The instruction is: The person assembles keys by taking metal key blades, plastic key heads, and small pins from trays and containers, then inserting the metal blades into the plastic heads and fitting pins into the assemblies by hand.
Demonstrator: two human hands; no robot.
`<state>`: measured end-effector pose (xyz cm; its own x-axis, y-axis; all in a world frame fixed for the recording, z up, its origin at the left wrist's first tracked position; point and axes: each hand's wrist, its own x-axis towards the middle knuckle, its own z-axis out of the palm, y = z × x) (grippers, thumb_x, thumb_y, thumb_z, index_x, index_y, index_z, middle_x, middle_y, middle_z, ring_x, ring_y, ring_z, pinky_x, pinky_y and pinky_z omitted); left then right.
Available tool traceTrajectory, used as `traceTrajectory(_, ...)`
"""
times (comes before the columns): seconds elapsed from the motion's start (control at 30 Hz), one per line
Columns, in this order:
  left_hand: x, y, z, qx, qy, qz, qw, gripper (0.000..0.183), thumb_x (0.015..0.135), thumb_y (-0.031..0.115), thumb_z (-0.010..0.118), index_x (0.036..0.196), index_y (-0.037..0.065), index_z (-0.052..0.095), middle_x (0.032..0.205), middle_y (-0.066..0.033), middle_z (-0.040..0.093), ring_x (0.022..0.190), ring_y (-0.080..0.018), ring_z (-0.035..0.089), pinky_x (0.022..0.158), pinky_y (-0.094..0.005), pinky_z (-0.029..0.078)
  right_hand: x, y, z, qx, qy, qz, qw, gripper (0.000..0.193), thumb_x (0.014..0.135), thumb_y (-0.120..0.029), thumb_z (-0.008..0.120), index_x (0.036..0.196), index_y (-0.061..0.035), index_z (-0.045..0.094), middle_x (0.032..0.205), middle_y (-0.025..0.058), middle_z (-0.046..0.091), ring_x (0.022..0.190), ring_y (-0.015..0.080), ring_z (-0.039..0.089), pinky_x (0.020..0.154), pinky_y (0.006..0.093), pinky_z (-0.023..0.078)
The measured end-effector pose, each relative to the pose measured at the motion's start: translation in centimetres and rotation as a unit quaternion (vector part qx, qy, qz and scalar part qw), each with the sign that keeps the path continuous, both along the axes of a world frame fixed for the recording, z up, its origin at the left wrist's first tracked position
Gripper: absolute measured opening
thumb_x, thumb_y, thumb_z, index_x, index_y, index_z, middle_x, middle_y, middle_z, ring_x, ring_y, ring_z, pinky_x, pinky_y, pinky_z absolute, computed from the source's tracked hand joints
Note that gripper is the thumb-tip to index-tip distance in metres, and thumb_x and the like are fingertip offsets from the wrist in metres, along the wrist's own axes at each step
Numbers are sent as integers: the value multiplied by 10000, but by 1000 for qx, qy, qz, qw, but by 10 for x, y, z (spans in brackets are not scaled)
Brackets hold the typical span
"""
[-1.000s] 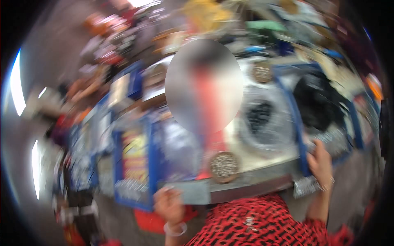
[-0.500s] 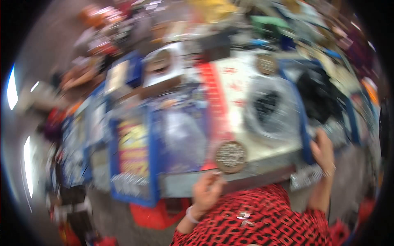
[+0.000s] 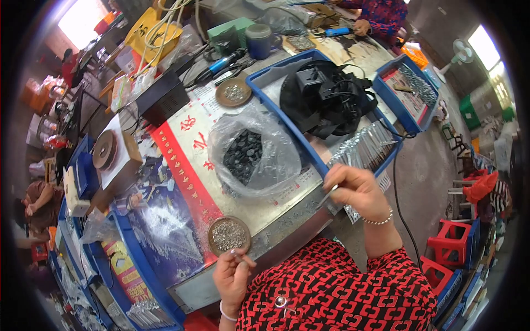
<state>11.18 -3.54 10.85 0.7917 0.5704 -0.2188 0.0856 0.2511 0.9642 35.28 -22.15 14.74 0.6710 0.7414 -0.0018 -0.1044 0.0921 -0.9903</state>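
My right hand (image 3: 359, 193) is closed in a pinch on a thin silvery metal strip (image 3: 327, 197), just off the near corner of a blue tray (image 3: 309, 151). Similar long silvery strips (image 3: 367, 146) lie side by side in that tray. My left hand (image 3: 233, 276) is closed, thumb and fingers together, at the table's front edge; whatever small thing it may hold is too small to name. Right beside its fingertips sits a round brown dish (image 3: 248, 243) of tiny metal parts (image 3: 227, 235). Beyond it an open clear plastic bag (image 3: 281, 171) holds small black pieces (image 3: 243, 157).
A black bag with cables (image 3: 326, 99) lies in the blue tray. Behind are a second round dish (image 3: 248, 99), a black box (image 3: 163, 99) and a dark mug (image 3: 262, 41). A blue tray (image 3: 130, 259) stands left; a black cord (image 3: 396, 204) hangs at right.
My view has swung to the right and sharpened. My right hand has come back from the tray's near end and now shows a metal strip in its fingers; my left stays near the dish.
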Motion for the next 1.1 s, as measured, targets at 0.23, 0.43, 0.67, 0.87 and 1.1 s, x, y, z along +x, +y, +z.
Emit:
traceTrajectory(0.23,19,2,-5,27,-28,-52,998,213,915,23,420,1092,-51,513,810,-62,595,733,-84,534,681,-206,425,-39,65,-25,32,184,215,959,115,861,-41,576,961,11,554,940,84,630,908,121,591,764,248,487)
traceTrajectory(0.43,4,8,-1,27,-8,-5,1000,233,936,82,434,1105,-53,522,807,-49,582,760,-91,544,726,-220,438,-53,94,-32,19,167,303,938,152,855,-16,573,996,38,556,890,63,614,789,115,609,704,228,500)
traceTrajectory(0.67,-11,11,-2,-16,-53,17,998,189,925,49,466,1082,-57,475,922,-85,603,843,-115,585,770,-227,466,-79,112,-29,-3,121,326,938,116,866,-50,572,949,27,551,817,40,596,677,82,591,614,213,487)
traceTrajectory(0.87,-19,15,-4,3,-67,34,997,155,924,57,475,1038,-49,479,943,-88,613,872,-105,583,766,-223,467,-94,120,-20,-50,94,282,954,86,875,-57,561,902,21,539,793,36,600,666,77,597,601,212,487)
traceTrajectory(1.1,-22,16,-5,-9,-77,57,995,138,918,54,491,1025,-31,475,920,-79,613,807,-75,572,707,-185,443,-97,128,-21,-52,102,292,950,178,881,-37,543,1029,62,530,837,94,619,697,132,626,646,217,507)
